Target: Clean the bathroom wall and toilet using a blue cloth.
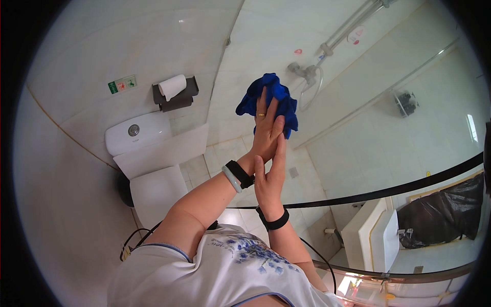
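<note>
A: Where is the one blue cloth lying?
B: It's sitting upper centre, partly hiding behind the left hand, whose grip is spreading wide.
A: And the right hand?
B: Its grip is gaping too; I'm not managing to tell whether it's touching the left.
A: Other counts?
B: Two black wristbands are showing; one toilet is standing mid-left.

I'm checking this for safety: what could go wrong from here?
The blue cloth could slip: the left hand lies over it with fingers outstretched. The pale bangle at its wrist might knock something hard. The black cable beside the right arm could snag.
</note>
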`<state>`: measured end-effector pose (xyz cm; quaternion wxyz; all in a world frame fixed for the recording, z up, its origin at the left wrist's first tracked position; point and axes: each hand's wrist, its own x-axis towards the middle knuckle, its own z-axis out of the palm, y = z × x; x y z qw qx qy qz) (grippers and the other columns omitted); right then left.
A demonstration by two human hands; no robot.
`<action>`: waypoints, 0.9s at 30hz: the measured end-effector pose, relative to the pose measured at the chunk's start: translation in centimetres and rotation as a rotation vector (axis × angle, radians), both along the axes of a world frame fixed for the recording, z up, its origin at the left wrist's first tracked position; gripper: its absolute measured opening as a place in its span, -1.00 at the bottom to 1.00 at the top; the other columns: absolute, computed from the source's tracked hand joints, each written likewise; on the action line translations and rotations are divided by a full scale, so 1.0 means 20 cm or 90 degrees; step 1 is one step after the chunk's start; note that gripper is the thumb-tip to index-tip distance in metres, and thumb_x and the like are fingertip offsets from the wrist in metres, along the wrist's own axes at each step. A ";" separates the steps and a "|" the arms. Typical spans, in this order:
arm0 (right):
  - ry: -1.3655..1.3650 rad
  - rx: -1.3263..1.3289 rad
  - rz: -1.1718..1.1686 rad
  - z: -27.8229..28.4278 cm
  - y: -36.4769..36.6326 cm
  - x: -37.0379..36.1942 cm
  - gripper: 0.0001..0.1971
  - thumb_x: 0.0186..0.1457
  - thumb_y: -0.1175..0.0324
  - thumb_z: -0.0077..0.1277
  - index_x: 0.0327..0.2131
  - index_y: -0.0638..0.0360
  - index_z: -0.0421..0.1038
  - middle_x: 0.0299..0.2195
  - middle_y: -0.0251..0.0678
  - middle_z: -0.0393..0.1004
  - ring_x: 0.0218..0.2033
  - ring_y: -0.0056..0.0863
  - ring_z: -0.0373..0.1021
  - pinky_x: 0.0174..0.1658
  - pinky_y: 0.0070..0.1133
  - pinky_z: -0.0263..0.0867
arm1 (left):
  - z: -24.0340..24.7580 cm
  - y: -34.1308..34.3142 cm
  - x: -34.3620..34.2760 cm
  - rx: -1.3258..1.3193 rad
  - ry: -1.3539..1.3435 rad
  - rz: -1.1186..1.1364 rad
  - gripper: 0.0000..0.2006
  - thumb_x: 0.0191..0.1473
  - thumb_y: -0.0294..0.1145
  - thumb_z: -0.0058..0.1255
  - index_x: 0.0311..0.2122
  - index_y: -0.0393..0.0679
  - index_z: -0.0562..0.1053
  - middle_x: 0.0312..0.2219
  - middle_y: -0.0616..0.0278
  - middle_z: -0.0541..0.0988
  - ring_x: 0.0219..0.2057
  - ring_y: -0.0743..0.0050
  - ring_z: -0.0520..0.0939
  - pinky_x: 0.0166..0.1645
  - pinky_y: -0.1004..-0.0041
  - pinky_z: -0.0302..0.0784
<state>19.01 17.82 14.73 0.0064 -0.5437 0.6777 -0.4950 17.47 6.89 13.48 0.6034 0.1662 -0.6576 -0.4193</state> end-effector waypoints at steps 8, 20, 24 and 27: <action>-0.022 0.081 0.023 -0.20 -0.08 -0.02 -0.37 0.06 0.51 -0.13 0.19 0.28 -0.15 0.16 0.07 0.00 0.15 -0.04 0.05 0.13 -0.41 0.06 | -0.30 -0.04 0.02 0.173 -0.038 -0.003 -0.37 0.20 0.07 -0.53 0.21 -0.22 -0.03 0.24 -0.04 -0.27 0.25 0.00 -0.19 0.25 0.15 -0.19; -0.087 0.139 0.021 -0.31 -0.10 -0.02 -0.39 0.06 0.48 -0.10 0.17 0.27 -0.09 0.13 0.02 0.10 0.14 -0.16 0.10 0.14 -0.45 0.05 | -0.43 0.01 0.03 0.344 -0.089 -0.040 -0.25 0.16 0.18 -0.63 0.21 -0.32 -0.13 0.22 -0.13 -0.32 0.25 -0.02 -0.23 0.27 0.24 -0.26; -0.051 0.121 0.030 -0.23 -0.11 0.00 -0.40 0.07 0.48 -0.16 0.18 0.28 -0.13 0.14 0.07 0.04 0.14 -0.06 0.08 0.12 -0.40 0.08 | -0.43 -0.01 0.01 0.300 -0.080 -0.027 -0.26 0.17 0.16 -0.60 0.21 -0.32 -0.12 0.22 -0.15 -0.32 0.25 -0.04 -0.24 0.27 0.21 -0.27; -0.041 0.093 0.021 -0.12 -0.12 0.00 -0.38 0.07 0.47 -0.15 0.18 0.29 -0.14 0.16 0.04 0.01 0.17 -0.10 0.03 0.16 -0.42 0.01 | -0.37 -0.07 -0.03 0.118 -0.072 0.010 -0.43 0.22 -0.14 -0.38 0.26 0.11 -0.23 0.24 -0.02 -0.29 0.25 -0.05 -0.26 0.27 0.12 -0.27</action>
